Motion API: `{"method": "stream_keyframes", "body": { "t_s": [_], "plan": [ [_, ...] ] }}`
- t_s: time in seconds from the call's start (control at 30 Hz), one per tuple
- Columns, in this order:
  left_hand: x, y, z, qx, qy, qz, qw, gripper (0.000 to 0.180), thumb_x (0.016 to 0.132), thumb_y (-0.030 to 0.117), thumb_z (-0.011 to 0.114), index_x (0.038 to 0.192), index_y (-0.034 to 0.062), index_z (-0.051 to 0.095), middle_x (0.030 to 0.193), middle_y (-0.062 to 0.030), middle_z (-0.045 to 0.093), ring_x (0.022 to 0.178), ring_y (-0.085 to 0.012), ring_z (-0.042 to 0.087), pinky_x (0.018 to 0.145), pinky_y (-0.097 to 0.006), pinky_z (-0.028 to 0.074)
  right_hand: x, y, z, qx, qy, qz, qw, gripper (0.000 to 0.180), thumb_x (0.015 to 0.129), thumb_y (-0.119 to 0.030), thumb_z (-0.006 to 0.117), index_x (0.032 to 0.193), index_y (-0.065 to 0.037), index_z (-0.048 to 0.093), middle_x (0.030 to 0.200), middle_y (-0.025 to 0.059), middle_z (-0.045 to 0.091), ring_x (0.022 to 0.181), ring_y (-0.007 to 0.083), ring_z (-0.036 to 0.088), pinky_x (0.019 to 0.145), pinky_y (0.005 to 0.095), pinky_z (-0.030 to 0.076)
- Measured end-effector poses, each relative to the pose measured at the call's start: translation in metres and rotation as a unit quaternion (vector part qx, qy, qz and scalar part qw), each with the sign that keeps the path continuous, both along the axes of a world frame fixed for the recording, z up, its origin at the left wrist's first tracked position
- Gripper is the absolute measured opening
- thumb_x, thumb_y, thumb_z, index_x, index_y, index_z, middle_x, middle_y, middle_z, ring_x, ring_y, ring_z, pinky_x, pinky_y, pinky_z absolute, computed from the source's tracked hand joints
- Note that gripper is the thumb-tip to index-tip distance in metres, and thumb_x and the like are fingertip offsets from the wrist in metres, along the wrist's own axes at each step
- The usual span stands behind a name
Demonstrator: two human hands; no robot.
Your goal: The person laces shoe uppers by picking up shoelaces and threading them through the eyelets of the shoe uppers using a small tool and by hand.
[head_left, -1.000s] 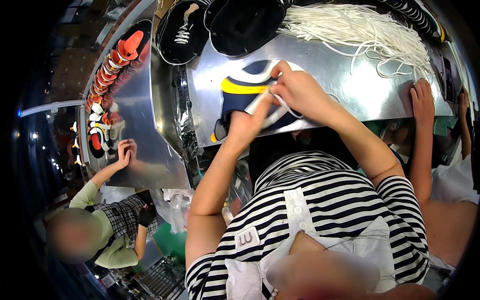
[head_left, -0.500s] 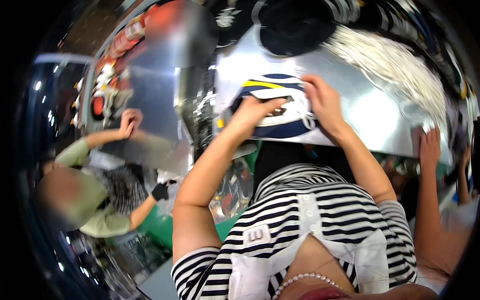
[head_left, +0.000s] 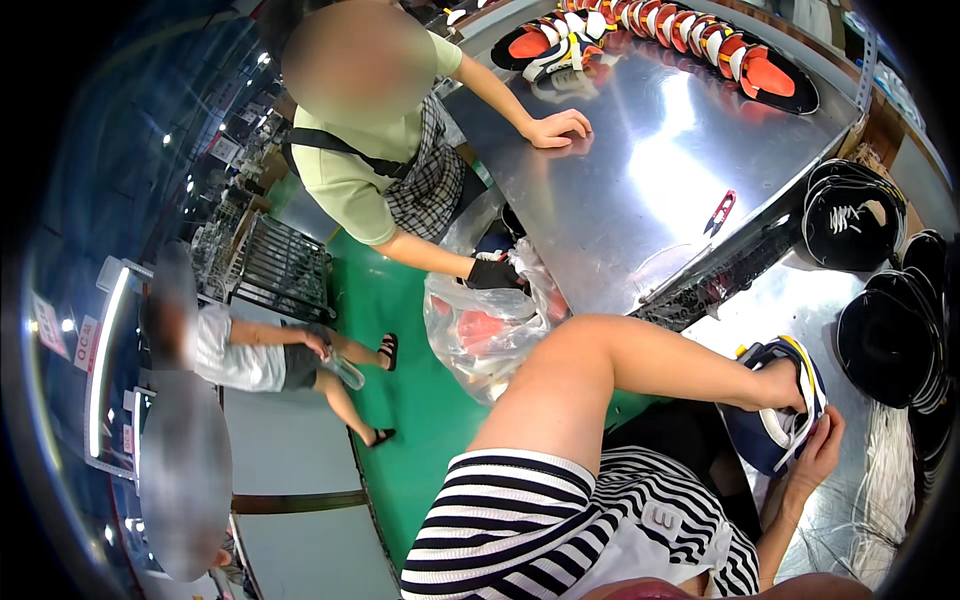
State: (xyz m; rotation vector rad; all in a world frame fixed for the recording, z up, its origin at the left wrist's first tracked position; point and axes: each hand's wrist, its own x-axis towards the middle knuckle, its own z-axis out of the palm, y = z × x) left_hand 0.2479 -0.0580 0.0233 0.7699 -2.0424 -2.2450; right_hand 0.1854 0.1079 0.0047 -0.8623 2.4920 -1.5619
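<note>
A navy shoe (head_left: 753, 438) sits at the near edge of the metal desk (head_left: 745, 305), left hand (head_left: 780, 388) inside its opening, right hand (head_left: 818, 455) half-curled against its side, both grips unclear; white laces (head_left: 885, 480) lie toward the far edge; farther off, green floor (head_left: 395, 350) and a co-worker (head_left: 345, 195)

Letters mark a red sign (head_left: 86, 346) and shirt patch (head_left: 662, 518).

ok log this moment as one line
left hand: at opening of navy shoe | right hand: touching shoe's side | white laces: bundled on metal table
</note>
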Motion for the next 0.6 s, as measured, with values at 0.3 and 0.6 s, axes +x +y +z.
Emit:
{"method": "stream_keyframes", "body": {
  "t_s": [0.3, 0.6],
  "plan": [
    [0.002, -0.006, 0.010, -0.047, -0.073, -0.053, 0.995, 0.025, 0.066, 0.012, 0.074, 0.085, -0.0040, 0.070, 0.081, -0.0147, 0.069, 0.075, -0.0243, 0.065, 0.069, -0.034, 0.051, 0.006, -0.010, 0.012, 0.049, 0.032, -0.022, 0.998, 0.022, 0.101, -0.016, 0.045, 0.113, -0.001, 0.058, 0.093, 0.0110, 0.064, 0.081, 0.0170, 0.059, 0.076, 0.0290, 0.047],
    [0.027, -0.029, 0.067, 0.470, 0.151, -0.114, 0.862, 0.008, 0.081, 0.009, 0.066, 0.077, 0.0028, 0.063, 0.073, -0.0033, 0.056, 0.062, -0.0105, 0.049, 0.053, -0.024, 0.036, 0.000, -0.003, -0.008, 0.092, 0.053, -0.088, 0.991, 0.028, 0.101, -0.022, 0.044, 0.117, -0.004, 0.057, 0.104, 0.0173, 0.066, 0.090, 0.0287, 0.064, 0.081, 0.0344, 0.048]
  ]
}}
